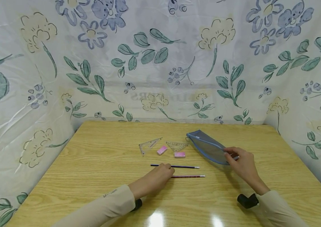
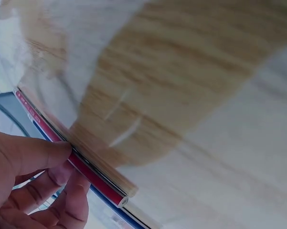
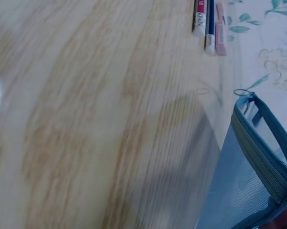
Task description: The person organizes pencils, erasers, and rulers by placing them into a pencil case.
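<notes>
My left hand (image 1: 155,180) reaches over the left part of a red pencil (image 1: 190,176) with an eraser tip. In the left wrist view, thumb and fingers pinch the red pencil (image 2: 101,183) close to the tabletop. Just beyond it, roughly parallel, lies a dark blue pencil (image 1: 184,166), partly covered by the hand. At the right, my right hand (image 1: 244,164) grips one end of a blue mesh zip pouch (image 1: 209,147), holding it slanted with its zipper opening gaping. The right wrist view shows the pouch's zipped rim (image 3: 260,155); most of that hand is out of frame.
Behind the pencils lie two pink erasers (image 1: 162,150), a clear set square (image 1: 150,144) and a second clear triangular ruler (image 1: 177,146). The wooden table (image 1: 98,157) meets a flower-patterned cloth (image 1: 160,78) at the back and sides.
</notes>
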### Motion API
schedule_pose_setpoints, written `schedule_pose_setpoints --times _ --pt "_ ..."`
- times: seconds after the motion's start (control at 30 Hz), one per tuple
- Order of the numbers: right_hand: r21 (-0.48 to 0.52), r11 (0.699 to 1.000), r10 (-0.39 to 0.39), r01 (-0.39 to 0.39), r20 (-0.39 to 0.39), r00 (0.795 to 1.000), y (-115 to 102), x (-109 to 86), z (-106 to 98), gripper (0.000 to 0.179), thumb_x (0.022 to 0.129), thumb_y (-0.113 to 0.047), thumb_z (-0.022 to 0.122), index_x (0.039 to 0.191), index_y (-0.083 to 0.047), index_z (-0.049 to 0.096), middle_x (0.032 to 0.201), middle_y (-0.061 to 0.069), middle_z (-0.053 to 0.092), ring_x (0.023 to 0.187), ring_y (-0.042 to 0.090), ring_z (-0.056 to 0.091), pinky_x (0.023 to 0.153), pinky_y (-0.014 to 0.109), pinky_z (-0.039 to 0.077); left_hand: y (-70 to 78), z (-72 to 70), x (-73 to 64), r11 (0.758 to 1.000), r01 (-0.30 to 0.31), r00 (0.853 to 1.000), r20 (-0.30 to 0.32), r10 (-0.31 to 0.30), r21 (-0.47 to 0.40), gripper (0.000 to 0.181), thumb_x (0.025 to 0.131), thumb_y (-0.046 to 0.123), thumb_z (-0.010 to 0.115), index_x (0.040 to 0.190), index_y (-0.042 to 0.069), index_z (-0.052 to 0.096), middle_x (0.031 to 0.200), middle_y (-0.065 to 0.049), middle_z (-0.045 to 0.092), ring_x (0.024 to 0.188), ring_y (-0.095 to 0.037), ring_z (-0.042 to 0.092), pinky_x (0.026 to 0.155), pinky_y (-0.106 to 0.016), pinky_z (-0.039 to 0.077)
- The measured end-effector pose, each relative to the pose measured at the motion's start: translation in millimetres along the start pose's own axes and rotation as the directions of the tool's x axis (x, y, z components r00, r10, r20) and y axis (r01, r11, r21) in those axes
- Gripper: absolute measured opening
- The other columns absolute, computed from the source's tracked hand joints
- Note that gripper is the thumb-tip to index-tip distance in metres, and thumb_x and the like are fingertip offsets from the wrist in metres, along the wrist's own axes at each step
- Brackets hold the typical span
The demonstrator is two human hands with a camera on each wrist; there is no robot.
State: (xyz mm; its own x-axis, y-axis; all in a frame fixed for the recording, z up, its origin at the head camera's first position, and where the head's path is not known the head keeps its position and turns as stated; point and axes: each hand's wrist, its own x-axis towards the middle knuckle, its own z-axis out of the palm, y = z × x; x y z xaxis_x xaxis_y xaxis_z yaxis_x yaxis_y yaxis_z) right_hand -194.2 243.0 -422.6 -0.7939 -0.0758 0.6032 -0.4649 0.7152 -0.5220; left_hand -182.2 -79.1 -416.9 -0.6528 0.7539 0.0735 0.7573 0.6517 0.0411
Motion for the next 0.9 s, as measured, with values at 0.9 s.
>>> schedule_pose_setpoints --times 0.9 --pt "0.037 0.997 0.078 -0.075 -0.076 0.994 1.4 1.2 -9.5 0.011 0.086 -0.003 0.071 0.096 -0.001 0.074 0.079 0.007 0.069 0.066 0.012 0.062 0.053 0.012 0.046 -0.7 -2.5 -2.6 0.988 -0.045 0.999 0.002 0.045 0.147 0.009 0.091 0.001 0.065 0.098 0.007 0.067 0.089 -0.005 0.059 0.074 -0.017 0.053 0.058 -0.023 0.045"
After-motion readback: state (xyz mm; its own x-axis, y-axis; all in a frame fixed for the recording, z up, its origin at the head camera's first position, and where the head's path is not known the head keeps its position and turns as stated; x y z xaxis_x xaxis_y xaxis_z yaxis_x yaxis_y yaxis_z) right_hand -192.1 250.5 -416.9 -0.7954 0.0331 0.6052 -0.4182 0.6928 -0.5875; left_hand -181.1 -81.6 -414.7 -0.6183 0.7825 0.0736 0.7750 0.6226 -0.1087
